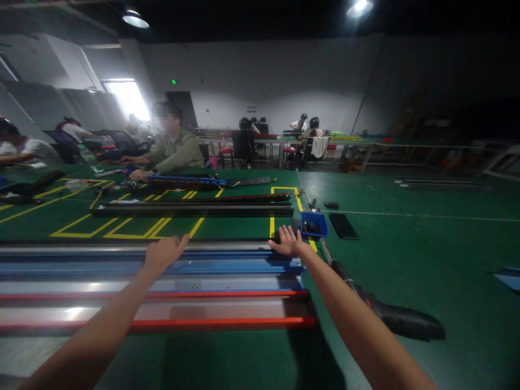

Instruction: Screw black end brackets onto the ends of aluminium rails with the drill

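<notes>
A right hand (286,244) spreads open over long metal rails (239,267), a blue bin (320,218) just beside it, while whether the left hand (163,253) grips them cannot be told.

The left hand (164,253) and right hand (287,242) are reaching over blue channels (244,265); a power tool (398,317) is lying right of them.

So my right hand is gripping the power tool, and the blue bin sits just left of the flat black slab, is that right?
Not quite: the head view shows your right hand open, with the power tool lying on the table. The blue bin does sit just left of the flat black slab.
</notes>
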`<state>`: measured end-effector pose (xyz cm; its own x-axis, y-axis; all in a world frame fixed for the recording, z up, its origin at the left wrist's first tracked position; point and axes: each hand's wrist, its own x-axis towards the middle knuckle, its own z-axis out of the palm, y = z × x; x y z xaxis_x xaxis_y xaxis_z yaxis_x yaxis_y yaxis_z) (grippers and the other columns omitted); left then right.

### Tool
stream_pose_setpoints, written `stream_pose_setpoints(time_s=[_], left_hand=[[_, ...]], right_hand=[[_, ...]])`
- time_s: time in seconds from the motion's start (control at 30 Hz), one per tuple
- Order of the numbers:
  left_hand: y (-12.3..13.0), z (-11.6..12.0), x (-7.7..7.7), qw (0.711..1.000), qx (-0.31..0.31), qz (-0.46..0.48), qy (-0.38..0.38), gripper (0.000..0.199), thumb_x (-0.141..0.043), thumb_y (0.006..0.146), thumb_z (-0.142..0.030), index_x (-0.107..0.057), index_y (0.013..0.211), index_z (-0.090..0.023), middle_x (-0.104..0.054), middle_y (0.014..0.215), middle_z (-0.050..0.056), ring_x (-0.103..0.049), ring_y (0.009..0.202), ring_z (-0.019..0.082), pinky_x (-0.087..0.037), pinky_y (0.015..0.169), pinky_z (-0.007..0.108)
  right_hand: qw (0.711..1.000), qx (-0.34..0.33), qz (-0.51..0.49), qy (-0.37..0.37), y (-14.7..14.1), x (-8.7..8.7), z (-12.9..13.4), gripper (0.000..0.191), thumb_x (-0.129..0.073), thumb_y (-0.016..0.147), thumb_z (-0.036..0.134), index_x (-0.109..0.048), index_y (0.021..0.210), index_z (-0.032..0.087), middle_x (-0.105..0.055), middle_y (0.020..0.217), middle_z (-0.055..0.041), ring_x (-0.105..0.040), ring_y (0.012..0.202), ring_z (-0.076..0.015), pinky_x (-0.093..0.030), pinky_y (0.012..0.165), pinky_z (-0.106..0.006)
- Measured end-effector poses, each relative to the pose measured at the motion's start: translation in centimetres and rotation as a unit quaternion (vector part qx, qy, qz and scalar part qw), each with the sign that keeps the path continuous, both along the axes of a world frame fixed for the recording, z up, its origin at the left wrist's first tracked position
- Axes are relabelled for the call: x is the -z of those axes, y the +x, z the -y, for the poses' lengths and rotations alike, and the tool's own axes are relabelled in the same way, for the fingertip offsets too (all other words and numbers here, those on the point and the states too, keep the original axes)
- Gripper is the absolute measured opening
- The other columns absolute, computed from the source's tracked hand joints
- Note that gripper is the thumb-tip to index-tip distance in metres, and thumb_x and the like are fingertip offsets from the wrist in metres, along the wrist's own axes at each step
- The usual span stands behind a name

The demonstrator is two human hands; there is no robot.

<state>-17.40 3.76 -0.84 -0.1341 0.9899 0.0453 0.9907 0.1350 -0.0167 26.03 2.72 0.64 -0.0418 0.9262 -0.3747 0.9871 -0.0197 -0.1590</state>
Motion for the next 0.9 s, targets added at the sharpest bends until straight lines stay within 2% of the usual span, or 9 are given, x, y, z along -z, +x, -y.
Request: stream_pose_setpoints(time_s=[0.1,0.17,0.23,0.3,0.37,0.47,0.57,0.73,0.9], left_hand=[[-0.3,-1.5,-0.8,1.0,-0.01,-0.002,0.013,0.087,-0.011,0.099,-0.068,-0.079,0.096,-0.014,-0.078,0.098,0.025,-0.075,0.101,0.043,-0.054,0.084,0.049],[-0.6,-3.1,-1.6,0.999,-0.007,-0.016,0.027,0.084,-0.012,0.1,-0.063,-0.078,0.095,-0.011,-0.077,0.099,0.027,-0.074,0.102,0.044,-0.054,0.084,0.049],[-1.0,-5.1,-2.5,0.999,0.006,-0.034,0.042,0.078,-0.015,0.102,-0.055,-0.077,0.103,-0.007,-0.076,0.103,0.029,-0.073,0.105,0.044,-0.053,0.088,0.052],[-1.2,-7.2,-3.0,0.997,0.032,-0.051,0.049,0.069,-0.021,0.102,-0.046,-0.073,0.116,-0.003,-0.075,0.112,0.03,-0.071,0.111,0.044,-0.052,0.094,0.053],[-1.3,-9.2,-3.1,0.995,0.066,-0.062,0.043,0.061,-0.032,0.099,-0.041,-0.067,0.131,-0.003,-0.071,0.127,0.028,-0.067,0.121,0.042,-0.051,0.099,0.052],[-0.6,-11.6,-2.5,0.991,0.115,-0.067,0.023,0.064,-0.046,0.096,-0.039,-0.053,0.152,-0.009,-0.061,0.15,0.021,-0.06,0.136,0.037,-0.047,0.111,0.05],[0.8,-13.1,-1.3,0.988,0.138,-0.067,0.018,0.061,-0.047,0.101,-0.039,-0.047,0.158,-0.017,-0.052,0.159,0.017,-0.049,0.148,0.033,-0.04,0.12,0.052],[2.1,-14.2,-0.2,0.985,0.149,-0.07,0.043,0.046,-0.065,0.099,-0.042,-0.06,0.138,-0.018,-0.062,0.14,0.012,-0.064,0.122,0.026,-0.057,0.102,0.051],[1.2,-15.4,-1.1,0.984,0.149,-0.083,0.051,0.043,-0.066,0.099,-0.041,-0.061,0.135,-0.017,-0.064,0.135,0.011,-0.066,0.116,0.024,-0.059,0.098,0.048]], right_hand=[[1.0,-0.01,0.002,-0.005,0.1,-0.5,0.3,0.106,-0.023,0.098,0.082,-0.004,0.172,0.01,0.007,0.178,-0.01,0.009,0.165,-0.0293,0.007,0.132,-0.054],[1.0,-0.019,-0.003,-0.002,0.3,-1.0,0.1,0.1,-0.029,0.1,0.08,-0.016,0.172,0.011,-0.005,0.178,-0.0135,-0.001,0.165,-0.0311,0.0,0.133,-0.055],[1.0,-0.024,-0.01,0.006,0.5,-1.5,-0.5,0.085,-0.039,0.103,0.074,-0.038,0.165,0.015,-0.029,0.173,-0.0168,-0.025,0.161,-0.0333,-0.018,0.131,-0.056],[1.0,-0.018,-0.014,0.022,0.8,-2.1,-1.4,0.061,-0.053,0.105,0.06,-0.059,0.149,0.018,-0.056,0.156,-0.0163,-0.055,0.142,-0.0322,-0.041,0.12,-0.056],[0.998,-0.001,-0.009,0.057,1.1,-2.7,-2.6,0.04,-0.064,0.105,0.045,-0.066,0.134,0.018,-0.066,0.138,-0.0121,-0.067,0.119,-0.0266,-0.056,0.103,-0.05],[0.988,0.03,0.008,0.154,1.3,-3.5,-4.7,0.034,-0.066,0.105,0.037,-0.065,0.133,0.019,-0.065,0.136,-0.0116,-0.068,0.114,-0.0244,-0.059,0.098,-0.045],[0.97,0.018,0.013,0.244,1.5,-4.2,-7.0,0.039,-0.067,0.104,0.037,-0.063,0.138,0.019,-0.062,0.141,-0.0122,-0.066,0.12,-0.027,-0.058,0.101,-0.049],[0.956,-0.019,0.003,0.292,1.6,-4.6,-11.0,0.043,-0.067,0.103,0.037,-0.06,0.142,0.019,-0.058,0.148,-0.0126,-0.061,0.128,-0.0301,-0.053,0.107,-0.054],[0.954,-0.003,-0.007,0.301,1.3,-3.7,-13.6,0.042,-0.067,0.103,0.037,-0.061,0.14,0.018,-0.06,0.144,-0.0124,-0.064,0.124,-0.0289,-0.056,0.103,-0.052]])
